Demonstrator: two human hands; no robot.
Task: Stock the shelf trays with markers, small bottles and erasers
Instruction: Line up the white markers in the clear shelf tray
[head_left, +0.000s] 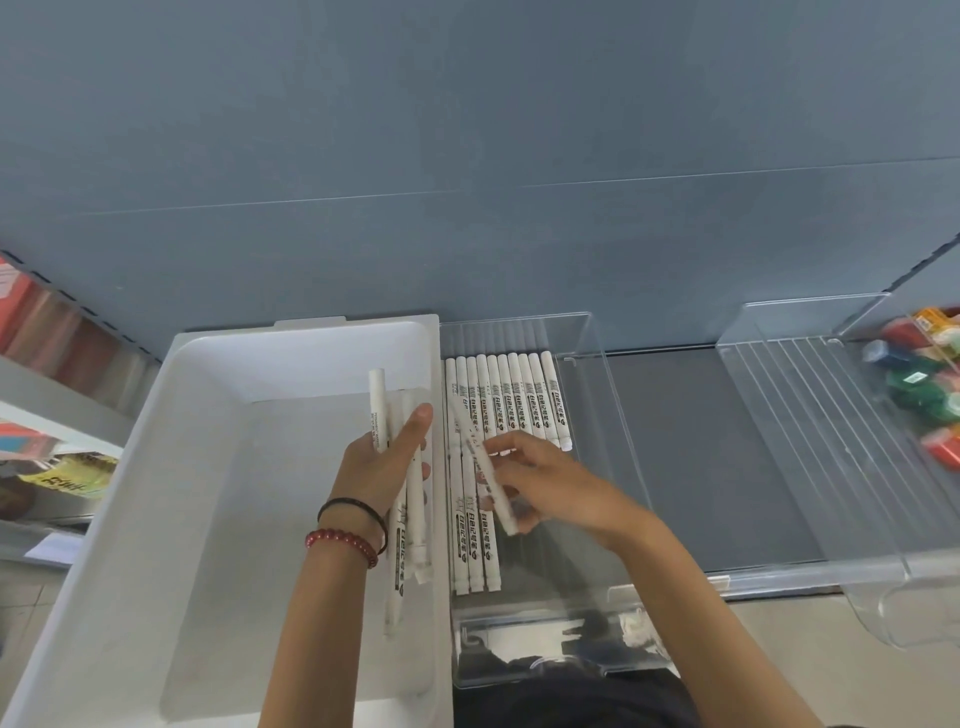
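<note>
My left hand (382, 462) is over the white bin (311, 358), its fingers wrapped round a loose bundle of white markers (413, 519) that runs from 12 to 6 o'clock through my palm. My right hand (545, 483) is at 3 o'clock of it, over the clear tray (597, 395), with the fingers pinching a single marker (474, 446) near its lower half; its far end tilts toward 11 o'clock.

Below it, the tray holds a back row of markers (506, 405) lying side by side at 12 o'clock, and a front row (475, 551) of three against the left wall at 6 o'clock. I judge this one belongs beside those three.

These markers should be light, stiff and smooth, so they are likely to roll or slide against each other rather than bend. I would pinch each one near the middle of the barrel, so it lies down level and parallel to its neighbours. The bundle looks uneven, with some ends hanging lower, so a slack grip could let one slip out.

At 3 o'clock, across a bare stretch of shelf (691, 441), a second clear tray (779, 395) has coloured small bottles (919, 384) beside it.
</note>
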